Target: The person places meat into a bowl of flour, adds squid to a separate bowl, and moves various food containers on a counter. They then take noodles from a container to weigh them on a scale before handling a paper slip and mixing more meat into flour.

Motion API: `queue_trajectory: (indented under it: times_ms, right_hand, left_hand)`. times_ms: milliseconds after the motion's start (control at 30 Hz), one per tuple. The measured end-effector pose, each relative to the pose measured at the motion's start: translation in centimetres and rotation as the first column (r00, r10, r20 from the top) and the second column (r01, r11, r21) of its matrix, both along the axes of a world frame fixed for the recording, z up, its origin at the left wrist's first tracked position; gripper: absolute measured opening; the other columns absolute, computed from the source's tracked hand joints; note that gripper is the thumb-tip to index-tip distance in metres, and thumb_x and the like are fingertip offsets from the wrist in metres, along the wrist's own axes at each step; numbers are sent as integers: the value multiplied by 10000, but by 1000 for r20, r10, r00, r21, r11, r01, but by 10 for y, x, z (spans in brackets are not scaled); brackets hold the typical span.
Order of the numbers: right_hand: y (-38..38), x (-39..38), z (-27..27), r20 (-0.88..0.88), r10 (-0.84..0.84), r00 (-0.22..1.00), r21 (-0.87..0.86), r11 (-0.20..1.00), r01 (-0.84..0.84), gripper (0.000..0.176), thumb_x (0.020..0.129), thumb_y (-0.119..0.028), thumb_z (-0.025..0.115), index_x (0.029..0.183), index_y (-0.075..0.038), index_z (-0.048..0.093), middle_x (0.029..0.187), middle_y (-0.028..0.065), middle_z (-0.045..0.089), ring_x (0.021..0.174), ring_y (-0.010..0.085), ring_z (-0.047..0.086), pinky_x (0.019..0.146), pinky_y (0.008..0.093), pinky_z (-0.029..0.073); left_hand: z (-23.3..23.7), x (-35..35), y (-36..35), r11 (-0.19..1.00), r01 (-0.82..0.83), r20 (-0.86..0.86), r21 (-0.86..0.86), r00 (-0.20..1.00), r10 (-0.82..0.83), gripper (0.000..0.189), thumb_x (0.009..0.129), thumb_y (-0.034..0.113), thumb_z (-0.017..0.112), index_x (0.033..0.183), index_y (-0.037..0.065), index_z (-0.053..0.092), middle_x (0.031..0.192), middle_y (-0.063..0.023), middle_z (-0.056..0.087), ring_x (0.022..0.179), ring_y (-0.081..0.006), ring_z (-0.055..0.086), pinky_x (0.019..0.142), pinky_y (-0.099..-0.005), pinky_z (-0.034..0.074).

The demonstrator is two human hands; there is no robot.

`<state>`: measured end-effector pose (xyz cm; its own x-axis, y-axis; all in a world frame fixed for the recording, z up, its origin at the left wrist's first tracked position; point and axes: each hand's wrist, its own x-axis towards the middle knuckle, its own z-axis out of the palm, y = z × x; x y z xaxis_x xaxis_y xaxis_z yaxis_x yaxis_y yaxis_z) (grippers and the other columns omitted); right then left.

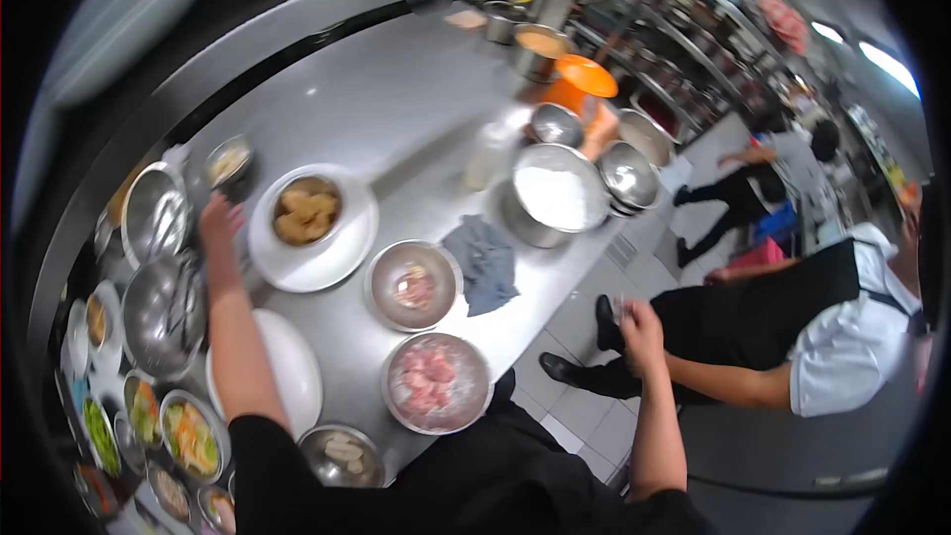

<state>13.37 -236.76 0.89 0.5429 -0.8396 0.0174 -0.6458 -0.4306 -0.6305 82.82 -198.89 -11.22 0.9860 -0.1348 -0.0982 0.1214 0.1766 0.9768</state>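
My left hand (220,223) reaches over the steel counter with its fingers apart, holding nothing. It is just below a small metal cup (230,160) of pale food and left of a white plate (354,256) carrying a bowl of brown fried pieces (307,210). Out past the counter's right edge, my right hand (644,332) is closed, with a small pale thing (620,308) at its fingertips that I cannot make out. Close to my body stand a metal bowl of raw pink meat (428,376) and another metal bowl (382,308) with some pinkish food inside.
A grey cloth (479,266) lies near a large pot of white powder (557,188). Another person's hand (598,131) is by an orange container (584,79). Bowls of vegetables (192,438) crowd the left. A person in an apron (783,297) stands at right, another person (783,173) farther back.
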Motion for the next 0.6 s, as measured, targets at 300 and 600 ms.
queue_trajectory:
  times_ms: [300,600]
  right_hand:
    - [-358,114,41,141,86,986,-339,940,-33,374,760,-138,593,1124,-47,582,1061,168,611,976,271,602,837,347,468]
    - [-522,180,-105,-743,227,629,-164,850,-501,350,727,-89,584,1066,-12,624,1146,213,582,1074,351,559,921,411,443]
  left_hand:
    - [167,-219,-46,928,108,122,356,979,-161,314,925,341,491,1090,82,559,1006,-58,596,794,-150,613,658,-255,473]
    - [187,-446,-164,903,352,-121,246,936,-331,251,914,206,521,1054,-2,536,990,-121,615,763,-225,649,631,-287,526]
